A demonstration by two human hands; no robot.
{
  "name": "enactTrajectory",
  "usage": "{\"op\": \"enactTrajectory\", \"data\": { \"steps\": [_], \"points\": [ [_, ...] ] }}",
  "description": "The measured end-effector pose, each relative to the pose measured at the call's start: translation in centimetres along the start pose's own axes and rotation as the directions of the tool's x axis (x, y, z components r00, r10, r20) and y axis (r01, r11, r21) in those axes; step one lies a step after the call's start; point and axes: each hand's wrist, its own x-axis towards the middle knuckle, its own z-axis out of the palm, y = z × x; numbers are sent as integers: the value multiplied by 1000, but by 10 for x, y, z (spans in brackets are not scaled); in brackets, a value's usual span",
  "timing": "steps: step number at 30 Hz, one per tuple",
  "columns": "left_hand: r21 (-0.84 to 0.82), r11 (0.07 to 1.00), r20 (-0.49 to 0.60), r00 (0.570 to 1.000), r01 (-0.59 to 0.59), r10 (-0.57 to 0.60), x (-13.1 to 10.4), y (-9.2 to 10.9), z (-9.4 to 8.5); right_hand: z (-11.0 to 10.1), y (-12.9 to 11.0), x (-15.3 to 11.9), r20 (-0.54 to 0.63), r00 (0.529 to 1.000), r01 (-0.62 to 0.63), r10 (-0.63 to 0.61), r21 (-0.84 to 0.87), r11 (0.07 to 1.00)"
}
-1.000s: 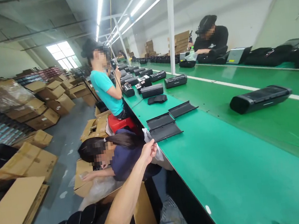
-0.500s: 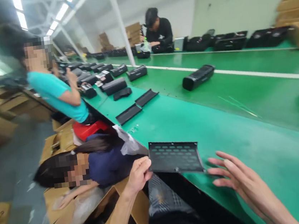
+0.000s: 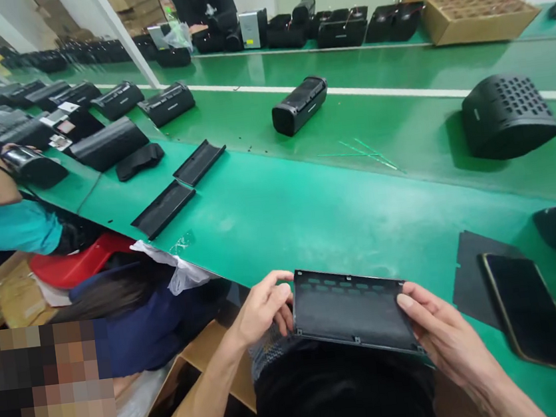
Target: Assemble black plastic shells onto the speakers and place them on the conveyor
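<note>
A black slotted panel [image 3: 352,310], its inner side up, is held between both hands over the near edge of the green table [image 3: 279,222]. My left hand [image 3: 266,307] grips its left end, fingers curled at the edge. The right end is pinched by my right hand [image 3: 437,327], thumb on top near the upper corner. Right of it, a phone [image 3: 533,313] lies partly over a dark flat sheet [image 3: 476,276]. Two similar black panels [image 3: 200,162] [image 3: 163,208] rest on the table to the left.
A black housing [image 3: 300,105] and a perforated one [image 3: 511,115] stand farther back. Rows of housings [image 3: 118,99] fill the left. A co-worker in turquoise [image 3: 6,229] and one in dark blue [image 3: 144,317] are at the left. An open carton [image 3: 479,15] stands behind.
The view has turned right, bringing the phone and perforated housing into sight. My right hand, open beside the panel before, now holds its right end.
</note>
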Motion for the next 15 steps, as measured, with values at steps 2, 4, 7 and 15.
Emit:
{"op": "enactTrajectory", "data": {
  "steps": [2, 4, 7, 15],
  "points": [
    [13, 1000, 32, 999, 16, -17, 9, 0, 3, -3, -1, -1, -10, 1000, -9, 9, -18, 1000],
    [20, 999, 41, 999, 31, -31, 16, -2, 7, -5, -4, -2, -9, 1000, -15, 15, -41, 999],
    [-10, 999, 17, 999, 34, -34, 24, -4, 14, -7, -7, -1, -22, 1000, -10, 9, -76, 997],
    [-39, 997, 16, 997, 72, -72, 29, 0, 24, -21, 1, 7, 45, 997, 66, -57, -243, 968]
  ]
}}
